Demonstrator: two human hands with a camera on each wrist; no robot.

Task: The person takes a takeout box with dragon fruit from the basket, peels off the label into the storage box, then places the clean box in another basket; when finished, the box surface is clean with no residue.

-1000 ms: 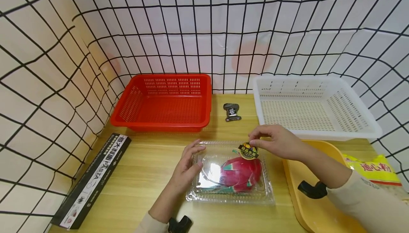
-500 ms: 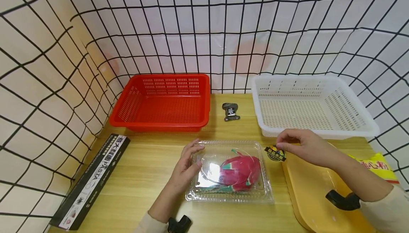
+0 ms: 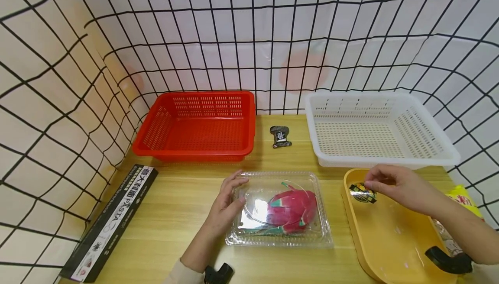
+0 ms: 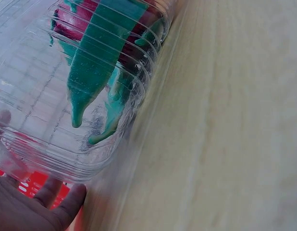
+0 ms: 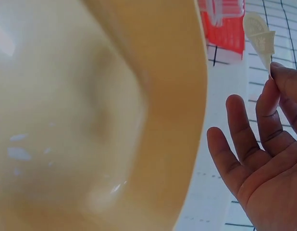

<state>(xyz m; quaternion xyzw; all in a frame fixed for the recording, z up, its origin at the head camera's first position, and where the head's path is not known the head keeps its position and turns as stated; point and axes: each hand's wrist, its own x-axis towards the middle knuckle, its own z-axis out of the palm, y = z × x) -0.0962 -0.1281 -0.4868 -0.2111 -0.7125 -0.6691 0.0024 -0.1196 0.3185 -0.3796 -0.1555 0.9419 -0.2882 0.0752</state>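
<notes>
A clear plastic clamshell box (image 3: 253, 182) lies on the wooden table with a red and green dragon fruit (image 3: 294, 210) inside. My left hand (image 3: 223, 210) rests against the box's left side, its fingers extended; the left wrist view shows these fingers (image 4: 69, 204) by the box corner. My right hand (image 3: 397, 188) pinches a black and gold sticker (image 3: 362, 193) between thumb and index finger, over the far end of a yellow tray (image 3: 390, 240). In the right wrist view the sticker's pale back (image 5: 259, 38) shows, and the other fingers are spread.
A red basket (image 3: 195, 152) and a white basket (image 3: 386, 160) stand at the back. Between them lies a small dark packet (image 3: 280, 137). A long black pasta box (image 3: 111, 223) is at left. A yellow bag (image 3: 464, 197) sits partly hidden at right. Black wire mesh surrounds the table.
My right hand has lifted the sticker away from the box lid and carried it right, over the yellow tray. The left hand and the box have stayed in place.
</notes>
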